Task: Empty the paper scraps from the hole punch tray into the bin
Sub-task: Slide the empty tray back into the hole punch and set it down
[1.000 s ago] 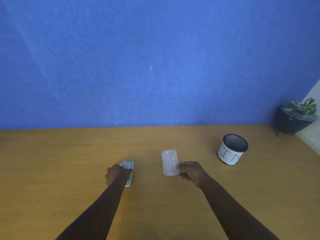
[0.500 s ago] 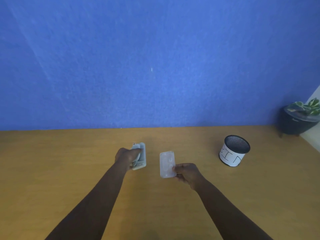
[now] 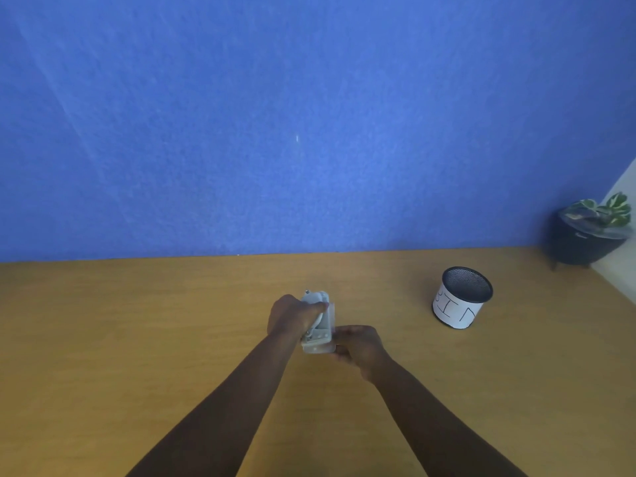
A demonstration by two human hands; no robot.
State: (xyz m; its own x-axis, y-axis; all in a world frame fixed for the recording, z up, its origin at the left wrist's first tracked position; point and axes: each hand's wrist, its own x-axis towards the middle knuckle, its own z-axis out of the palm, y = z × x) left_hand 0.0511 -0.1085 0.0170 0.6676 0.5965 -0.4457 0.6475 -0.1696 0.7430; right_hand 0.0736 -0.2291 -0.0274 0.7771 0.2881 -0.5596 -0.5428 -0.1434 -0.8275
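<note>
My left hand point(image 3: 290, 316) grips a pale grey-white hole punch point(image 3: 321, 318), held just above the middle of the wooden desk point(image 3: 137, 339). My right hand point(image 3: 358, 346) pinches the clear plastic tray point(image 3: 318, 348) at its near end. The tray lies against the underside of the punch, mostly hidden by it. No paper scraps are visible. The bin point(image 3: 461, 297), a black mesh cup wrapped in white paper lettered "BIN", stands upright to the right of both hands, well apart from them.
A dark pot with a green-and-white plant point(image 3: 592, 235) stands in the far right corner beside a white wall. A blue wall point(image 3: 309, 115) runs along the back edge of the desk.
The left hand lifted the hole punch off the desk and carried it right. The right hand brought the tray left until the two parts met.
</note>
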